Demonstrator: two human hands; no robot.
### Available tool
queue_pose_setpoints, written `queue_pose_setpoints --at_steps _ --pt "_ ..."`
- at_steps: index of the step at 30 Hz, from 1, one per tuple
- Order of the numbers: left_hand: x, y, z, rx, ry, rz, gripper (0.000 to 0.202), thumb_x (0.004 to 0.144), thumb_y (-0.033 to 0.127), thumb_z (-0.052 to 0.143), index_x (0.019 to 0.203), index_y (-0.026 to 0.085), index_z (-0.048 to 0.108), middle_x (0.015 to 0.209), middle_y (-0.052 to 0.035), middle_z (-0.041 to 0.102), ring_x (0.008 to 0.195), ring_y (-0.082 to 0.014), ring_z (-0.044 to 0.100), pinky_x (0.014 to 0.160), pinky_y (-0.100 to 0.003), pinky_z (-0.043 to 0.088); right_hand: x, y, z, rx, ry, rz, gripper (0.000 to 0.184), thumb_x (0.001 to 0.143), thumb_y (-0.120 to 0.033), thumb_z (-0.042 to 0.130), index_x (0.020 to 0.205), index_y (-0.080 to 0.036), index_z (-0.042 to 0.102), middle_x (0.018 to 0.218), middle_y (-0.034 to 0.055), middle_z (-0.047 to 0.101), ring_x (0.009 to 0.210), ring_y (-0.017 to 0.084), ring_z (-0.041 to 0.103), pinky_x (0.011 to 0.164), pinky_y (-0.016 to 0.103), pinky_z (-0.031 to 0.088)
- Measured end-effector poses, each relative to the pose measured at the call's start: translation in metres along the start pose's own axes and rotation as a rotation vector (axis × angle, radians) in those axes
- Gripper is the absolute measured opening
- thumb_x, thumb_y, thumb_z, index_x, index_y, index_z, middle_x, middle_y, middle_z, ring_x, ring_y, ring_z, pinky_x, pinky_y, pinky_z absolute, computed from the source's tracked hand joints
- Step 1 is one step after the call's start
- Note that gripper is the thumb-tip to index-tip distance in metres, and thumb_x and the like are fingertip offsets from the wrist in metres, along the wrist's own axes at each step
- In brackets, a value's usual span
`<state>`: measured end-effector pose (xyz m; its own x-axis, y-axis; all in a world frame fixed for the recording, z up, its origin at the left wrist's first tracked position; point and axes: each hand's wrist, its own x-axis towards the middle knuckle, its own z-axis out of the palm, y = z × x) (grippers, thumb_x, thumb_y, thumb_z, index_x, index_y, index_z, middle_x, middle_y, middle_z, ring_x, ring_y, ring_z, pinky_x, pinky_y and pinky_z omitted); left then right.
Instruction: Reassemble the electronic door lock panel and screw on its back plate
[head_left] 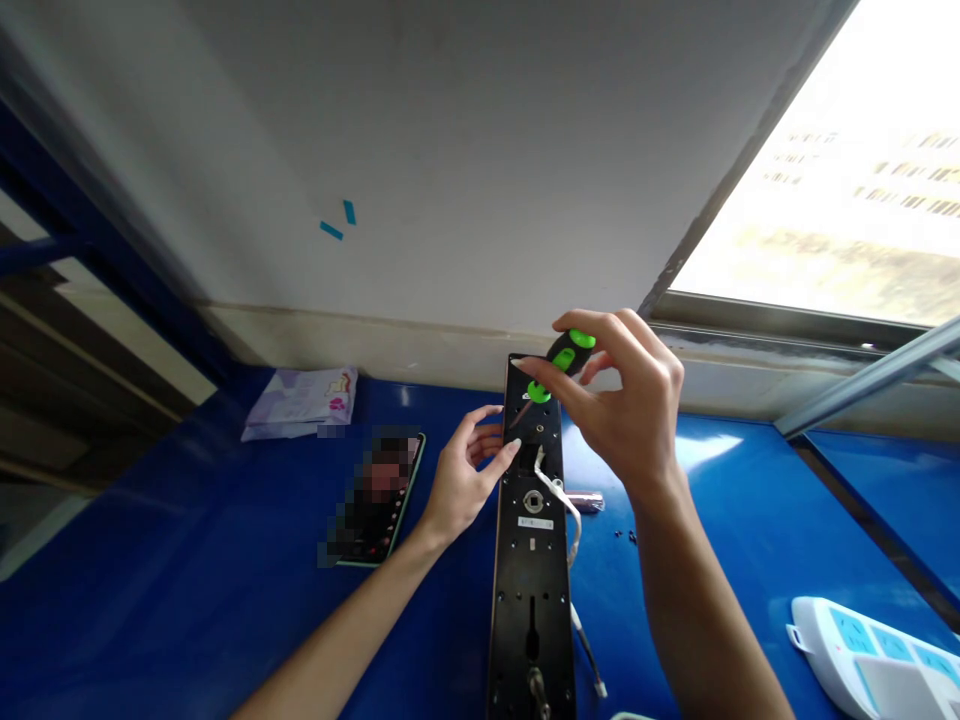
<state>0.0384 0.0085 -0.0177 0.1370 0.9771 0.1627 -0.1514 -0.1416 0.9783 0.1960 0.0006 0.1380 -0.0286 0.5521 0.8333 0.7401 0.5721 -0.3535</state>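
A long black panel (531, 575), which looks like the back of a door lock, lies lengthwise in front of me on the blue table. Above its far end, my right hand (628, 395) is closed around a green and black screwdriver (564, 362). The shaft slants down to the left, its tip at the panel face near the left edge. With the thumb on top and the fingers along the left side, my left hand (469, 470) grips the panel just below that tip. A white cable (571, 515) comes out of the panel's middle and hangs over its right side.
Small dark screws (625, 536) and a wrapped cylinder (585, 502) lie right of the panel. A phone (379, 500) and a tissue packet (304, 400) are on the left. At the lower right sits a white power strip (862, 650). A wall (450, 250) rises behind the table.
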Motion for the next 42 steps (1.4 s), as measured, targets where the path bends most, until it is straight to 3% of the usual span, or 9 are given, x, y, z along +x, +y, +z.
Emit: queue_pose_setpoints --at_steps 6,8,11,15,20,23,33,38,42 --pt "0.001 0.000 0.000 0.000 0.004 0.000 0.053 0.085 0.040 0.083 0.129 0.021 0.060 0.105 -0.0066 0.077 0.091 -0.0205 0.078 0.093 -0.038 0.065 0.009 0.001 -0.007 -0.102 -0.113 -0.008 0.026 0.093 -0.041 0.076 0.079 -0.022 0.064 0.067 -0.0030 0.063 0.056 0.010 0.051 0.056 0.026 0.043" --pt "0.001 0.000 0.000 0.002 0.005 0.003 0.052 0.085 0.039 0.083 0.128 0.021 0.060 0.105 -0.0065 0.077 0.091 -0.0205 0.078 0.092 -0.037 0.065 0.014 -0.001 -0.013 -0.024 -0.248 -0.036 0.004 0.095 -0.025 0.067 0.095 -0.022 0.070 0.083 -0.0003 0.073 0.067 0.011 0.063 0.063 0.025 0.049" --pt "0.000 0.001 0.000 0.002 0.007 0.008 0.052 0.085 0.040 0.082 0.127 0.020 0.061 0.103 -0.0062 0.076 0.091 -0.0205 0.078 0.092 -0.037 0.065 0.020 -0.004 -0.019 0.028 -0.430 -0.087 0.037 0.084 -0.012 0.062 0.120 -0.022 0.069 0.110 0.0043 0.077 0.088 0.016 0.070 0.074 0.028 0.053" --pt "0.000 0.001 0.001 0.000 0.003 0.005 0.051 0.086 0.038 0.081 0.129 0.020 0.060 0.105 -0.0066 0.076 0.092 -0.0203 0.077 0.093 -0.037 0.064 0.026 -0.006 -0.017 -0.094 -0.411 -0.085 0.012 0.090 -0.022 0.065 0.096 -0.020 0.075 0.081 0.0007 0.075 0.065 0.014 0.064 0.065 0.029 0.048" --pt "0.001 -0.002 0.000 0.005 0.010 0.025 0.051 0.086 0.038 0.082 0.128 0.020 0.060 0.102 -0.0055 0.076 0.089 -0.0199 0.077 0.090 -0.036 0.065 0.031 -0.010 -0.012 -0.003 -0.500 -0.128 0.048 0.081 -0.014 0.063 0.127 -0.023 0.071 0.106 0.0039 0.078 0.079 0.016 0.069 0.072 0.029 0.052" --pt "0.001 -0.003 -0.001 0.019 0.003 0.039 0.049 0.087 0.038 0.081 0.127 0.021 0.061 0.104 -0.0059 0.076 0.090 -0.0198 0.077 0.090 -0.035 0.065 0.033 -0.013 -0.012 -0.077 -0.492 -0.126 0.023 0.090 -0.023 0.063 0.107 -0.020 0.077 0.090 0.0030 0.078 0.072 0.015 0.067 0.070 0.029 0.050" --pt "-0.005 0.014 0.003 0.214 0.034 0.075 0.022 0.090 0.037 0.074 0.104 0.022 0.064 0.103 -0.0043 0.078 0.090 -0.0198 0.078 0.087 -0.033 0.065 0.029 -0.016 -0.017 -0.121 -0.552 -0.155 0.020 0.098 -0.030 0.061 0.109 -0.020 0.074 0.087 0.0017 0.075 0.068 0.012 0.062 0.066 0.028 0.046" --pt "-0.008 0.025 0.006 0.363 0.036 0.067 0.014 0.094 0.033 0.069 0.100 0.022 0.064 0.097 -0.0060 0.080 0.087 -0.0236 0.080 0.083 -0.035 0.066 0.026 -0.020 -0.023 -0.040 -0.616 -0.205 0.046 0.088 -0.010 0.059 0.132 -0.020 0.066 0.104 0.0050 0.075 0.076 0.013 0.064 0.067 0.027 0.048" --pt "-0.007 0.028 0.007 0.401 0.025 0.078 0.014 0.094 0.027 0.069 0.106 0.022 0.063 0.104 -0.0065 0.081 0.091 -0.0235 0.081 0.082 -0.032 0.066 0.025 -0.020 -0.026 -0.063 -0.630 -0.218 0.020 0.099 -0.027 0.061 0.113 -0.019 0.074 0.089 0.0025 0.074 0.069 0.012 0.062 0.066 0.027 0.047"
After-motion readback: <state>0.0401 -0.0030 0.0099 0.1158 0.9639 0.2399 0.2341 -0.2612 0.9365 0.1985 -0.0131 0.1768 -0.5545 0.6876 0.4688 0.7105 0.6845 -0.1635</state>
